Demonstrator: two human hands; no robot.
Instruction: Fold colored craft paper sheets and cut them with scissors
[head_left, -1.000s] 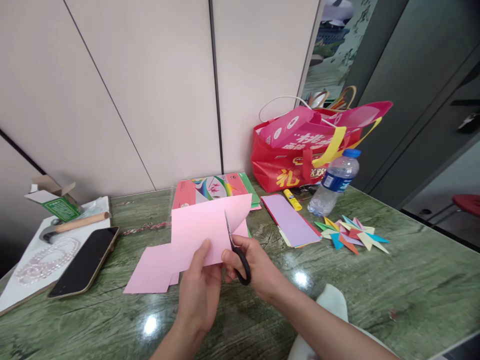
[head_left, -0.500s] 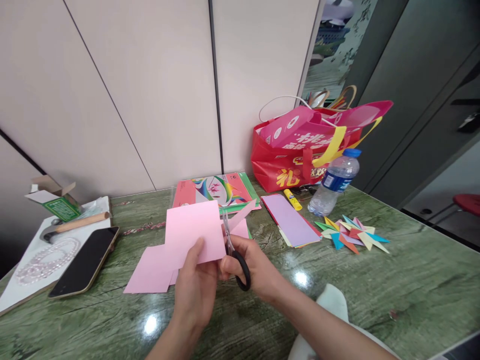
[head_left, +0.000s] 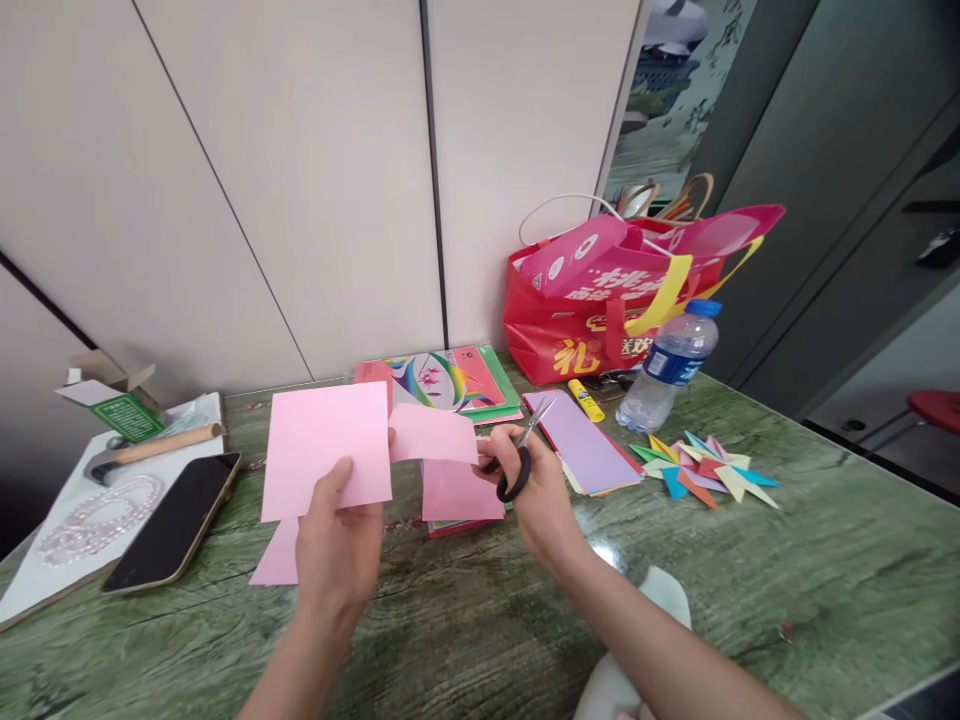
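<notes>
My left hand (head_left: 341, 545) is closed on a square of pink paper (head_left: 326, 430), thumb on the front face and fingers behind it. In my right hand (head_left: 536, 490) is a pair of scissors (head_left: 531, 425) with black handles, blades pointing up and away to the right. The same hand's fingertips pinch one end of a narrow pink paper strip (head_left: 433, 433), whose other end meets the edge of the square near a left fingertip. Below the strip lie more pink paper (head_left: 461, 490) and a coloured stack. Another pink piece (head_left: 277, 556) rests under the square.
A paper pack (head_left: 442, 380) lies by the wall, near a red bag (head_left: 570, 320), glue stick (head_left: 586, 399) and water bottle (head_left: 670, 365). Purple paper strips (head_left: 585, 440) and folded pieces (head_left: 709, 468) lie right. A phone (head_left: 172, 525), hammer (head_left: 161, 448) and beads (head_left: 101, 520) are left.
The square has moved left with my left hand. My right hand has shifted right, drawing the strip out flat. The scissors have swung away from the paper, and the pink stack beneath shows more.
</notes>
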